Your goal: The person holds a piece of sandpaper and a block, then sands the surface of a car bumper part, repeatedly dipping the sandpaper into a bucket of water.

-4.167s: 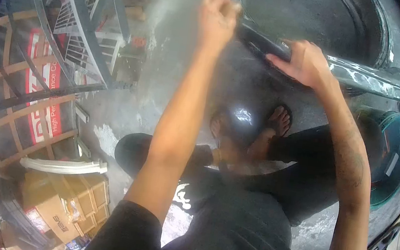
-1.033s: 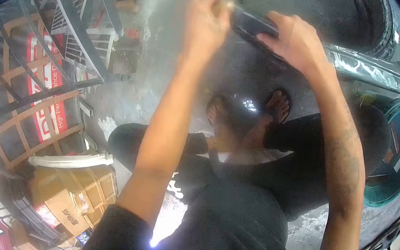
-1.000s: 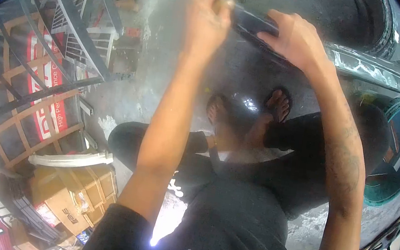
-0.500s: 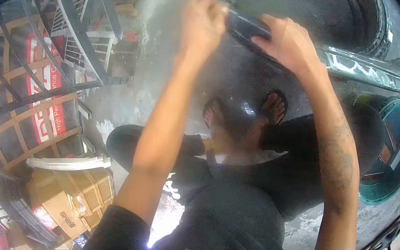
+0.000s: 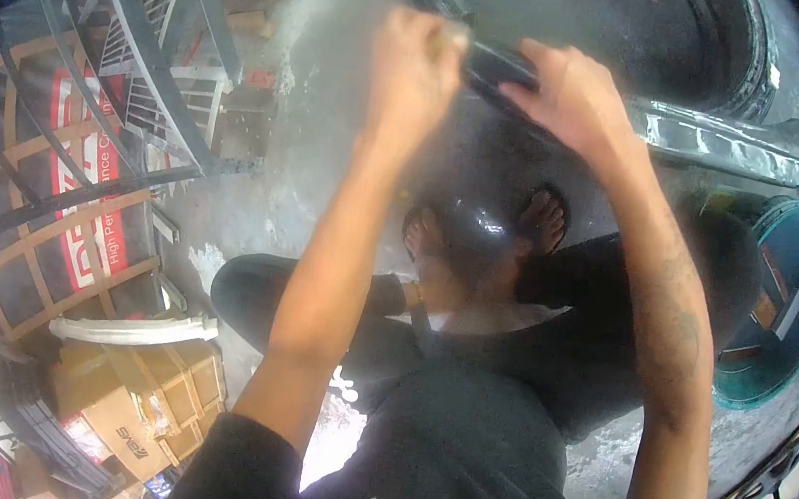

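A glossy black curved part [image 5: 500, 69] lies across the top, in front of my feet. My left hand [image 5: 417, 68] is closed at its left end, pinching something small and pale that is too blurred to name. My right hand [image 5: 577, 99] rests on the black part further right, thumb and fingers on either side of it. Behind it are dark ring-shaped rims [image 5: 761, 70]. A shiny grey-green long piece [image 5: 736, 144] extends right from near my right wrist.
A teal bucket [image 5: 763, 383] with flat pieces inside stands at the right. To the left are a metal frame [image 5: 145, 34], a red and white banner [image 5: 90, 189], a white curved piece [image 5: 137, 329] and a cardboard box [image 5: 129, 426].
My left hand has shifted slightly down and to the right along the black part. The right hand has moved slightly down and left.
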Action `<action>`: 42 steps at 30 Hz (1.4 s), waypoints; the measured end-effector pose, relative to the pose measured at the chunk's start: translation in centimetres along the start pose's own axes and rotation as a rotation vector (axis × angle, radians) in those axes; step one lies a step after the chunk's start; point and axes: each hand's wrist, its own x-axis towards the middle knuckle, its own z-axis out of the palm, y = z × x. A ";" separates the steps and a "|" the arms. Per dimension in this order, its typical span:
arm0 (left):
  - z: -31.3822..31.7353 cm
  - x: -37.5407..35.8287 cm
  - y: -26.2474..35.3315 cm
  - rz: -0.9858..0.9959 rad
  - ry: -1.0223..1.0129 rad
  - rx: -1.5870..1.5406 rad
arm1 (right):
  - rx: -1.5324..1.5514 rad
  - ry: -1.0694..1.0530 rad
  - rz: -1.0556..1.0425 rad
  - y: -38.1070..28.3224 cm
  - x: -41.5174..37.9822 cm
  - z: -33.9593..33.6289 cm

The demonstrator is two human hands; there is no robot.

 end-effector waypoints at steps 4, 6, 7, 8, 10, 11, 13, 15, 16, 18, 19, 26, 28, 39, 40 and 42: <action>-0.1 0.8 -1.2 -0.009 -0.011 -0.022 | -0.004 -0.099 0.041 -0.6 0.4 -0.9; -0.1 0.7 -0.6 -0.035 -0.003 -0.021 | 0.013 -0.094 0.044 -0.5 0.3 -0.8; 0.0 0.1 0.1 -0.021 -0.007 -0.017 | 0.000 -0.051 0.028 -0.5 0.2 -0.6; 0.1 -0.5 0.4 -0.013 -0.017 -0.012 | -0.008 -0.017 0.014 -0.6 0.0 -0.6; 0.6 0.6 -1.0 -0.005 -0.014 -0.052 | -0.010 -0.053 0.025 -0.3 0.2 -0.9; 0.5 1.7 -1.7 -0.080 -0.001 -0.033 | -0.010 -0.089 0.026 -0.5 0.3 -0.9; -0.3 2.3 -2.6 -0.169 0.005 -0.035 | -0.024 -0.052 -0.001 -0.5 -0.1 -0.3; -0.7 1.2 0.1 -0.178 0.007 -0.051 | -0.015 0.018 -0.004 -0.2 0.0 -0.2; -0.7 0.6 1.0 -0.203 -0.010 -0.058 | -0.011 0.020 0.006 -0.1 0.1 -0.3; 2.1 2.0 -0.7 -0.025 0.001 0.013 | 0.026 -0.026 0.015 -0.1 0.1 -0.4; 3.5 3.5 -1.9 0.006 0.017 -0.016 | 0.002 0.007 -0.019 0.1 0.2 -0.2; 2.6 2.1 -0.6 0.022 0.027 -0.138 | 0.007 -0.013 -0.001 0.3 0.2 0.1; 4.0 4.1 -2.5 0.087 0.023 -0.054 | 0.027 -0.034 0.024 -0.3 0.2 -0.3; 2.8 5.7 -2.7 -0.194 -0.091 -0.246 | -0.016 -0.032 -0.010 -0.4 -0.2 -0.4; 2.6 6.1 -2.9 -0.318 -0.047 -0.325 | -0.017 0.000 -0.019 -0.1 -0.2 -0.2; 0.6 3.9 -2.6 -0.087 0.179 -0.176 | -0.005 0.011 -0.028 -0.2 -0.2 -0.4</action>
